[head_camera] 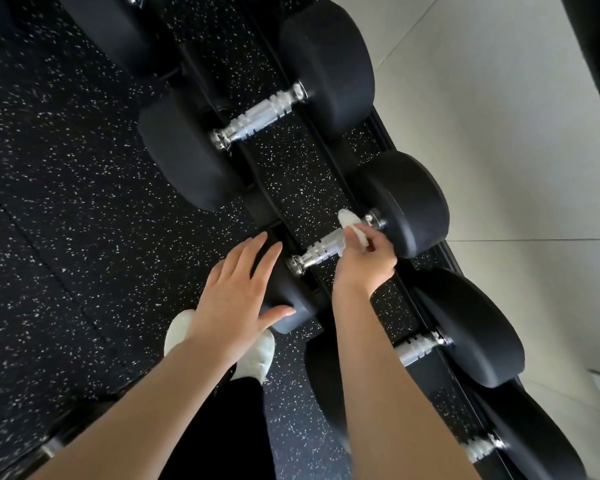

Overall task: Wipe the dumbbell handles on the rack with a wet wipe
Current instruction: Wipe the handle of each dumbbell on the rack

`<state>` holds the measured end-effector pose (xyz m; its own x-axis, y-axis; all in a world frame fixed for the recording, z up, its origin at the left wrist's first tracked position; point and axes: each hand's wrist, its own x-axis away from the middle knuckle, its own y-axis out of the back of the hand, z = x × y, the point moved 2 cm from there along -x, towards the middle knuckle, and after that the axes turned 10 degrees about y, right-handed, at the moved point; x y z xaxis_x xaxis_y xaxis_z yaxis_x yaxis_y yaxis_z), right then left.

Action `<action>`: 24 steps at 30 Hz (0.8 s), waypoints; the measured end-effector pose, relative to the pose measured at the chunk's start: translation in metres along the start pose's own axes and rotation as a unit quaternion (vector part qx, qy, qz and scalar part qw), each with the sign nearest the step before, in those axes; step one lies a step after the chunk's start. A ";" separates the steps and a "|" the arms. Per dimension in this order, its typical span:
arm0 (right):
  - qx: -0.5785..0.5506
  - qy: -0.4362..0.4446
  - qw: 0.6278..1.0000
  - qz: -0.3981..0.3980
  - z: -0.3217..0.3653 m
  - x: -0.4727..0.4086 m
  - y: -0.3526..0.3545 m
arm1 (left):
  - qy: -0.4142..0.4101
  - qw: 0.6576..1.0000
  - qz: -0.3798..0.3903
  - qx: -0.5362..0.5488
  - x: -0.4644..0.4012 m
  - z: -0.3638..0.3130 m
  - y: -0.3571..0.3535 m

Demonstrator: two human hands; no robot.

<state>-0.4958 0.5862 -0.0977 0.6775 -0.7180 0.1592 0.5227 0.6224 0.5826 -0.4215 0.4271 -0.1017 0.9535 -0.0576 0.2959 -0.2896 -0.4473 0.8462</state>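
- Partly hidden: near head [284,296] of the middle dumbbell sits under the left hand [236,296], fingers straight and spread, resting flat on it.
- right hand [364,261] curls round the far end of the chrome handle [321,251], pinching a white wet wipe [350,225] against it; fingertips under the wipe can't be made out.
- Wipe touches the handle just beside the far head [409,202].
- Next dumbbell handle [418,348] half covered by the right forearm; another [480,450] at the lower edge is blurred.
- Farther dumbbell handle [257,117] fully in view, well apart from both hands.
- rack [333,161] runs diagonally, cut off top and bottom; gaps between dumbbells show bare rail.
- Black speckled rubber floor [66,202] left, pale tiles [499,116] right.
- White shoe [257,355] below the left wrist.
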 end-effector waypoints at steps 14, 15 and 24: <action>0.103 0.080 0.956 0.264 -0.046 0.035 0.015 | 0.017 1.000 -0.012 0.014 0.005 0.000 -0.005; 0.097 0.062 0.957 0.268 -0.050 0.033 0.016 | 0.017 1.000 -0.012 0.013 0.005 0.000 -0.005; -0.100 -0.090 0.972 0.192 -0.057 0.032 0.014 | 0.015 1.000 -0.015 0.017 0.005 0.001 -0.009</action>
<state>-0.4375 0.5900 -0.1294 0.7500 -0.4525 0.4824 0.3510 0.8905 0.2895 -0.4139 0.4297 -0.1083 0.9583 -0.0168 0.2852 -0.2581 -0.4788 0.8391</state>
